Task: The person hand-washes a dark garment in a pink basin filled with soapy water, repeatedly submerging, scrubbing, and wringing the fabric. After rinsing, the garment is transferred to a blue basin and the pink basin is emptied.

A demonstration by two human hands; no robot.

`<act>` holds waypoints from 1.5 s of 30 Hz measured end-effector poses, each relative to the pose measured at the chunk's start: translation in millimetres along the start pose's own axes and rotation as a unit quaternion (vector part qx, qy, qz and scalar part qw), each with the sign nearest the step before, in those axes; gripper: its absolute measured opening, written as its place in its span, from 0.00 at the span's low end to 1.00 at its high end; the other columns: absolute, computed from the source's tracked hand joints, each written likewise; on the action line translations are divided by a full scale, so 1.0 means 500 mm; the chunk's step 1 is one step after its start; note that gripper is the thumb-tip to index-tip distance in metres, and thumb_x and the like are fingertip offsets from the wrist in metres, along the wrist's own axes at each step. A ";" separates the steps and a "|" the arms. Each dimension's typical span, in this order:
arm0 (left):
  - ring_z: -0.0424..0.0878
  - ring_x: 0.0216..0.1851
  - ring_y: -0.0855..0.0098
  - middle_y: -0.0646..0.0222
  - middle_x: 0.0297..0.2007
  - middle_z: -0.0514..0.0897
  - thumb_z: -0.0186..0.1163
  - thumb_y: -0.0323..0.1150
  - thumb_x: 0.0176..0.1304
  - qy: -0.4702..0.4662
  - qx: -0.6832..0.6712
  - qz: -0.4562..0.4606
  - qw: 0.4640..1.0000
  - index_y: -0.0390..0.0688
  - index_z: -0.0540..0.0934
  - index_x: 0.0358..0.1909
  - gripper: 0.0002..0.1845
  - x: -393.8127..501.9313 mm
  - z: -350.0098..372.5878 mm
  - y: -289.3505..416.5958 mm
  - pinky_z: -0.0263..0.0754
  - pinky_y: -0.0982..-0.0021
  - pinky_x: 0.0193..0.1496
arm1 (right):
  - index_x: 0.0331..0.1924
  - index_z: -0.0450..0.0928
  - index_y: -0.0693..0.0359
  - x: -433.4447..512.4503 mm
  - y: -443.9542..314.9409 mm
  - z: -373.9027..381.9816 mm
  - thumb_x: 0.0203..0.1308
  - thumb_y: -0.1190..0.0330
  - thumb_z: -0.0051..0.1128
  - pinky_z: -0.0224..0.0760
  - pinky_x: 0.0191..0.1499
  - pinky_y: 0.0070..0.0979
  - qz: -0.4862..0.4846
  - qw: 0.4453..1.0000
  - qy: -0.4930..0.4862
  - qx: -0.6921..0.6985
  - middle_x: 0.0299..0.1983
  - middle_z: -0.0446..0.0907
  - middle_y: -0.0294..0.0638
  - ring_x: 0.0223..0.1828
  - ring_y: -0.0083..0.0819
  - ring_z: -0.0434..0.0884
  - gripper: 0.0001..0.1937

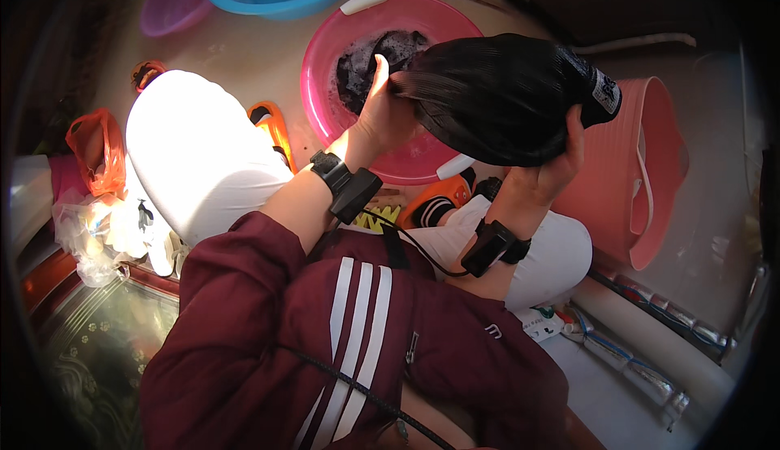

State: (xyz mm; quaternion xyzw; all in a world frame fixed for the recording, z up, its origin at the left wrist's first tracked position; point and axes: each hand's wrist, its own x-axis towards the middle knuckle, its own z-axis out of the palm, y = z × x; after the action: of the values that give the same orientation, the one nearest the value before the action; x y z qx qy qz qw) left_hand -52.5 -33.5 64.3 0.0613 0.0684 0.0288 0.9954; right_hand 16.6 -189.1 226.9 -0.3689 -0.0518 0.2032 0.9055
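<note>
A dark, fine-ribbed cloth item (499, 96), perhaps a sock, is stretched wide above a pink plastic basin (314, 93). My left hand (390, 112) grips its left end, thumb raised. At its right part, my right hand (548, 160) holds it from below and behind; some of those fingers are hidden by the cloth. A pale patch with dark marks shows at the item's far right end. In the basin, dark wet cloth (359, 75) lies in sudsy water. White handles stand out on the basin's rim.
A blue basin (286, 8) and a purple basin (177, 5) stand beyond. To the right is a salmon-pink flexible tub (627, 170). Plastic bags (100, 151) lie at the left beside a glass-topped surface (109, 340). Wrapped pipes (627, 358) run along the lower right.
</note>
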 end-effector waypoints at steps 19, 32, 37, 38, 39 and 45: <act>0.79 0.48 0.71 0.65 0.48 0.86 0.71 0.41 0.64 0.479 0.223 0.098 0.843 0.35 0.84 0.50 0.20 0.061 -0.279 0.062 0.73 0.66 0.47 | 0.80 0.46 0.43 0.102 0.321 -0.366 0.56 0.71 0.73 0.58 0.74 0.47 0.008 0.584 0.071 -0.808 0.77 0.54 0.59 0.76 0.60 0.58 0.52; 0.64 0.74 0.53 0.44 0.73 0.64 0.75 0.48 0.54 0.602 0.368 -0.010 0.709 0.34 0.52 0.78 0.58 0.031 -0.258 -0.019 0.58 0.58 0.75 | 0.77 0.58 0.36 0.154 0.492 -0.385 0.57 0.49 0.70 0.57 0.69 0.66 0.347 0.428 -0.045 -0.834 0.79 0.46 0.50 0.77 0.65 0.48 0.44; 0.56 0.77 0.51 0.53 0.76 0.60 0.74 0.53 0.57 0.530 0.234 -0.036 0.814 0.40 0.60 0.76 0.52 0.040 -0.255 -0.035 0.52 0.38 0.74 | 0.65 0.77 0.52 0.183 0.446 -0.392 0.62 0.72 0.65 0.71 0.61 0.37 0.349 0.801 0.120 -0.470 0.60 0.79 0.46 0.60 0.39 0.77 0.25; 0.54 0.77 0.50 0.54 0.76 0.60 0.74 0.55 0.57 0.480 0.182 -0.051 0.856 0.41 0.61 0.76 0.51 0.044 -0.253 -0.032 0.51 0.36 0.74 | 0.55 0.82 0.59 0.174 0.433 -0.387 0.62 0.80 0.61 0.71 0.53 0.26 0.295 0.833 0.148 -0.444 0.45 0.84 0.38 0.50 0.31 0.82 0.17; 0.53 0.78 0.49 0.55 0.77 0.60 0.73 0.58 0.57 0.437 0.126 -0.069 0.888 0.43 0.62 0.75 0.51 0.044 -0.251 -0.028 0.50 0.35 0.73 | 0.54 0.82 0.59 0.163 0.415 -0.378 0.62 0.79 0.61 0.72 0.52 0.27 0.244 0.848 0.067 -0.466 0.45 0.84 0.39 0.49 0.32 0.82 0.16; 0.73 0.65 0.62 0.62 0.67 0.75 0.68 0.69 0.55 0.306 -0.003 -0.078 0.949 0.48 0.75 0.67 0.46 0.069 -0.198 0.010 0.65 0.53 0.69 | 0.48 0.81 0.58 0.052 0.290 -0.224 0.61 0.73 0.64 0.70 0.52 0.34 0.011 0.772 -0.157 -0.616 0.44 0.82 0.41 0.46 0.41 0.76 0.11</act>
State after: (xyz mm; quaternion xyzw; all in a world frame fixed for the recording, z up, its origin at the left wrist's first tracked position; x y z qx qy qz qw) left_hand -32.7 -14.5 -37.1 0.0410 0.3738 -0.0312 0.9261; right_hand 20.1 -157.6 44.6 -0.8114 -0.3034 0.1927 0.4608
